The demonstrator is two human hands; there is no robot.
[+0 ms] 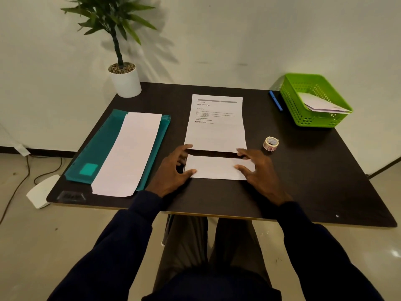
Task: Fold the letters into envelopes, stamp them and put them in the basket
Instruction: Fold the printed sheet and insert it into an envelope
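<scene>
A printed letter (216, 127) lies in the middle of the dark table, its near end curled up and over into a fold (214, 168). My left hand (173, 170) grips the fold's left edge and my right hand (258, 168) grips its right edge, thumbs on top of the folded flap. A long white envelope (130, 153) rests on a teal folder (102, 146) to the left. A small roll of stamps (270, 144) sits just right of the letter. The green basket (293, 101) at the far right corner holds a white envelope (323, 105).
A blue pen (276, 101) lies beside the basket's left side. A potted plant (125, 79) stands at the table's far left corner. The table's near edge (217, 215) is just in front of my lap. Cables and a white device lie on the floor at left.
</scene>
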